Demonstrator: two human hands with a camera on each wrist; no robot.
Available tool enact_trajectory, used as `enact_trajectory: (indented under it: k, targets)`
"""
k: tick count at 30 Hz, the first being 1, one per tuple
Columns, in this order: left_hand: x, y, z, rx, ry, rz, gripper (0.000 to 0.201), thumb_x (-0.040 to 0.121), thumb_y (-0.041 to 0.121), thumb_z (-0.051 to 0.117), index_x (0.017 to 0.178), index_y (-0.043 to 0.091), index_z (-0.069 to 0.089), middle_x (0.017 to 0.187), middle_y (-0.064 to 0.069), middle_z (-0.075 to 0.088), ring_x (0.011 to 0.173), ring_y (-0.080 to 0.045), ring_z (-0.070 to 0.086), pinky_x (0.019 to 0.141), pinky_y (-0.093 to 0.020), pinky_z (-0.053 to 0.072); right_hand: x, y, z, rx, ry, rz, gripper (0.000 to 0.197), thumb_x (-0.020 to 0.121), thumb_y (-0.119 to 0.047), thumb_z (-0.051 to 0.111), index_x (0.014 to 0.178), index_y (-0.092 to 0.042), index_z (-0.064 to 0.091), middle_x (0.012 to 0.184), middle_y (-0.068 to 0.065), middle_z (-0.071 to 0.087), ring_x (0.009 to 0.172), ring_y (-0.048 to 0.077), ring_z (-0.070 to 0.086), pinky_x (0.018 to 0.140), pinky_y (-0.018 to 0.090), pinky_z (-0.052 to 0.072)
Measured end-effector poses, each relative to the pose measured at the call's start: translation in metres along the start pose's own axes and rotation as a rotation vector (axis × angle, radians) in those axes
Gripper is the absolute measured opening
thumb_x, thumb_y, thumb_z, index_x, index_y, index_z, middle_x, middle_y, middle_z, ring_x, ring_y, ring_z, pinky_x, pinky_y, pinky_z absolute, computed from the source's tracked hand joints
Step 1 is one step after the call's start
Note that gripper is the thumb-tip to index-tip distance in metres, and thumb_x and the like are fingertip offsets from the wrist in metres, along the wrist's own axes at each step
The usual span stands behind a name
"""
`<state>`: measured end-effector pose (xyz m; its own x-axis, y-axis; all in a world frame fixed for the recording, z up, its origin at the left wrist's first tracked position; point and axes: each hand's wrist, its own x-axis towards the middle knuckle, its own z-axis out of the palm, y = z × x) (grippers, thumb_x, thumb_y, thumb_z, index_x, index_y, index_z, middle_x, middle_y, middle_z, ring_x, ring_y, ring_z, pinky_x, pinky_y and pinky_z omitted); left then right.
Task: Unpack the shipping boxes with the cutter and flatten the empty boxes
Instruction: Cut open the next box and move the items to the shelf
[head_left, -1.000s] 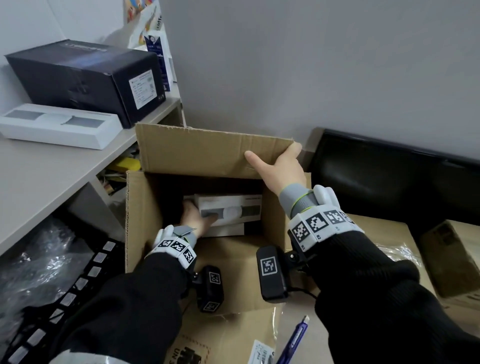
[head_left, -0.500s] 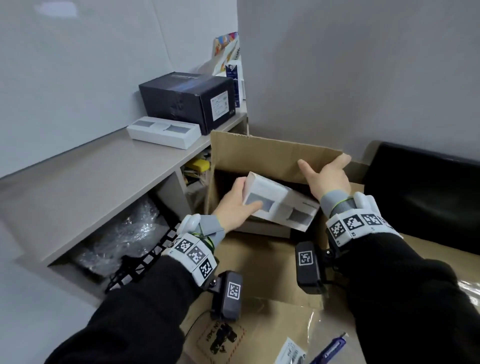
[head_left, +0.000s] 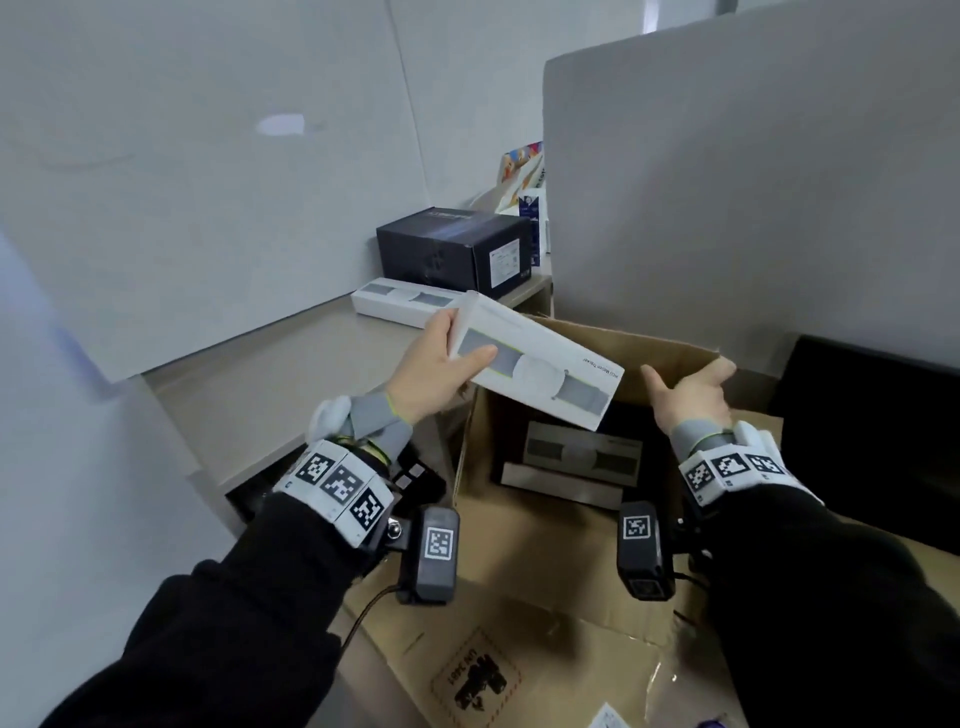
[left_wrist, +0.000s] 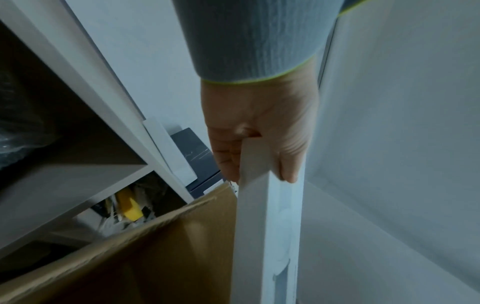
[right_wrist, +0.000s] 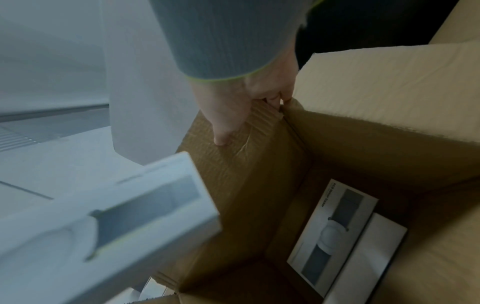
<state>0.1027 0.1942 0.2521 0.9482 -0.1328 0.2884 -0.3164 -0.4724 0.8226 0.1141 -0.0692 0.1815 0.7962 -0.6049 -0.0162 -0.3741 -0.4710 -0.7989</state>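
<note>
Cardboard shipping box (head_left: 550, 525) stands open in front of me, its far flap (head_left: 670, 358) upright against the grey partition (head_left: 753, 208) and its near flap folded down toward me. My right hand (head_left: 691, 395) grips the far flap's top edge near the right corner, thumb on the inner face and fingers curled over the back; the right wrist view shows the same hold at the flap's corner. My left hand (head_left: 436, 371) pinches one end of a long white product box (head_left: 540, 364), thumb on the printed face and fingers behind it. That box hangs in the air over the shipping box's left rim, long axis running from upper left at my hand down to lower right, printed face toward me, free end above the opening. To the left, the grey shelf top (head_left: 291, 379) has bare room between its near edge and a matching white box (head_left: 400, 304) lying beside a black carton (head_left: 457, 249) at the back. Inside the shipping box, another white box (head_left: 582, 454) lies flat on one more beneath it. Half a second ago the held box was lower, partly within the opening; now it is clear of the rim and nearer the shelf. My right hand has kept its grip on the flap.
</note>
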Motion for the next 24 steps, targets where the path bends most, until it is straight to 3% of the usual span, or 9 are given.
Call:
enact_trajectory:
  k: [3,7,10,12,16,19,24]
  targets:
    - [0.011,0.009,-0.011,-0.074,0.096,0.017,0.034,0.092,0.018,0.063,0.12,0.01,0.045,0.11,-0.003,0.057,0.095,-0.012,0.058,0.08,-0.022,0.05,0.0,0.001,-0.004,0.005,-0.01,0.022,0.08,0.087,-0.05,0.06,0.136,-0.002,0.019,0.129,0.024,0.051,0.116,0.043,0.052,0.093,0.044,0.041]
    - [0.033,0.01,-0.018,-0.176,0.167,-0.018,0.038,0.093,0.022,0.06,0.124,0.01,0.042,0.115,-0.008,0.057,0.102,-0.024,0.06,0.082,-0.04,0.055,0.001,-0.002,-0.004,0.013,-0.022,0.03,0.079,0.086,-0.051,0.061,0.134,-0.003,0.02,0.128,0.023,0.052,0.115,0.042,0.053,0.093,0.044,0.041]
    - [0.053,0.006,-0.019,-0.23,0.212,-0.044,0.043,0.094,0.024,0.058,0.129,0.008,0.04,0.113,-0.004,0.055,0.094,-0.016,0.06,0.059,-0.025,0.057,0.002,-0.005,-0.002,0.0,-0.018,0.049,0.077,0.086,-0.052,0.06,0.132,-0.004,0.021,0.126,0.022,0.053,0.114,0.041,0.054,0.093,0.045,0.042]
    - [0.067,-0.002,-0.021,-0.261,0.222,-0.057,0.043,0.095,0.025,0.058,0.13,0.01,0.038,0.117,-0.004,0.053,0.086,-0.016,0.059,0.051,-0.023,0.054,0.003,-0.007,-0.002,-0.007,-0.011,0.065,0.077,0.086,-0.052,0.06,0.131,-0.005,0.021,0.126,0.022,0.054,0.113,0.042,0.054,0.094,0.046,0.043]
    - [0.088,-0.022,-0.031,-0.301,0.281,-0.108,0.038,0.094,0.026,0.06,0.119,0.02,0.032,0.107,0.001,0.05,0.068,-0.015,0.056,0.045,-0.023,0.053,0.007,-0.01,0.0,-0.008,0.009,0.084,0.078,0.085,-0.052,0.061,0.133,-0.006,0.019,0.126,0.022,0.053,0.113,0.041,0.054,0.094,0.045,0.043]
    - [0.104,-0.042,-0.045,-0.331,0.361,-0.173,0.037,0.093,0.027,0.06,0.112,0.018,0.029,0.097,0.003,0.046,0.067,-0.013,0.055,0.042,-0.02,0.051,0.009,-0.015,0.004,-0.008,0.029,0.101,0.08,0.085,-0.051,0.061,0.135,-0.006,0.018,0.126,0.022,0.053,0.113,0.042,0.054,0.094,0.045,0.042]
    - [0.13,-0.08,-0.073,-0.371,0.441,-0.317,0.039,0.093,0.035,0.059,0.11,0.016,0.03,0.111,-0.01,0.047,0.07,-0.018,0.057,0.041,-0.02,0.051,0.011,-0.021,0.009,-0.026,0.059,0.133,0.082,0.085,-0.051,0.062,0.136,-0.006,0.017,0.123,0.021,0.056,0.11,0.041,0.057,0.092,0.044,0.044]
